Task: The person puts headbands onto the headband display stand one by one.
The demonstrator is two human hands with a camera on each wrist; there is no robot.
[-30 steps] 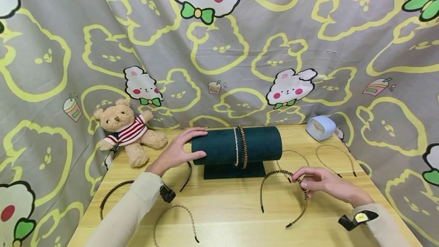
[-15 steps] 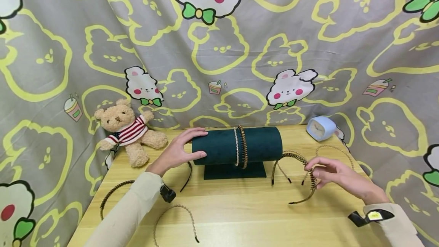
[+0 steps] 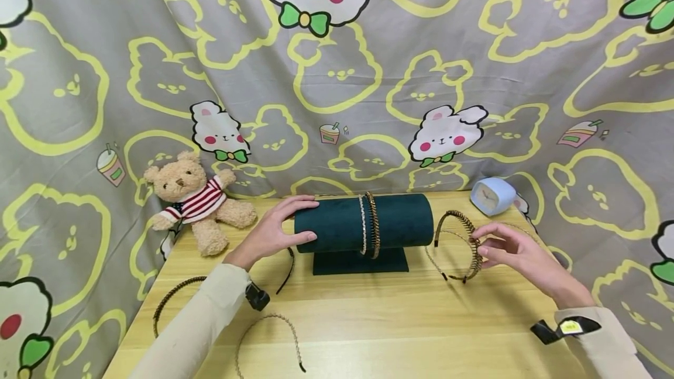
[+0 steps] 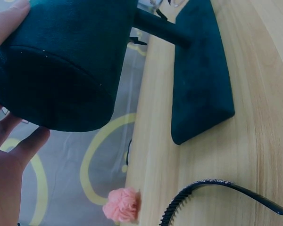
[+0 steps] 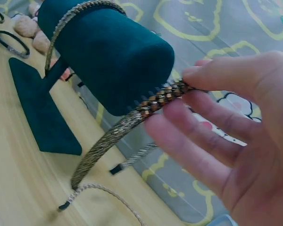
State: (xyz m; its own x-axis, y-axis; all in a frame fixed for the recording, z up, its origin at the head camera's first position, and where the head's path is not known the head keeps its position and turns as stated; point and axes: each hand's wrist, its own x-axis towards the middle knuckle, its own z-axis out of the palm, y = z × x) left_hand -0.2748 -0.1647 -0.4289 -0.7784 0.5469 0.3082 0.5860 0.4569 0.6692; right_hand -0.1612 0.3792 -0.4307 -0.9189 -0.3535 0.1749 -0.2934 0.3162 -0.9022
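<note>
A dark green velvet roll-shaped headband stand (image 3: 337,226) sits at the table's middle, with two headbands around it, one pale (image 3: 363,224) and one bronze (image 3: 374,227). Its left end is gripped by my left hand (image 3: 267,231), thumb in front and fingers over the top; the left wrist view shows the fingers around the end of the roll (image 4: 70,61). Between thumb and fingers, my right hand (image 3: 513,253) pinches a bronze beaded, toothed headband (image 5: 115,141) beside the stand's right end. This headband's ends point toward the stand. Behind it lies a thin pale headband (image 5: 108,189), partly covered.
A teddy bear (image 3: 202,206) sits back left, a pale blue clock (image 3: 493,196) back right. Further headbands lie on the left: a dark one (image 3: 171,297), a black one (image 3: 289,274) and a thin pale one (image 3: 271,316). A patterned curtain (image 3: 337,157) hangs behind the table.
My right hand has moved the bronze headband back and rightward from in front of the stand to beside its right end, and the headband has turned toward it. The left hand stays put.
</note>
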